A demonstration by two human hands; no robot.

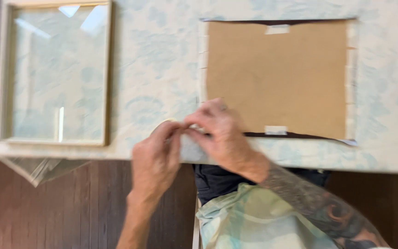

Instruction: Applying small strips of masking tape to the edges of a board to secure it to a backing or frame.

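Masking tape, a small pale roll as far as we can tell through the blur, sits pinched between our two hands right at the near edge of the table. Our left hand is curled around it, fingers mostly closed, and our right hand has thumb and fingertips pressed together on what looks like the loose end. Just beyond the right hand lies a brown backing board with pale strips stuck along its sides and two short tabs top and bottom. Well off to the left sits a glazed picture frame, face up on the patterned cloth. We'd call this the peel-a-strip step. The next bit needs a clean tear and a steady lay-down along the board's edge, no wrinkles.
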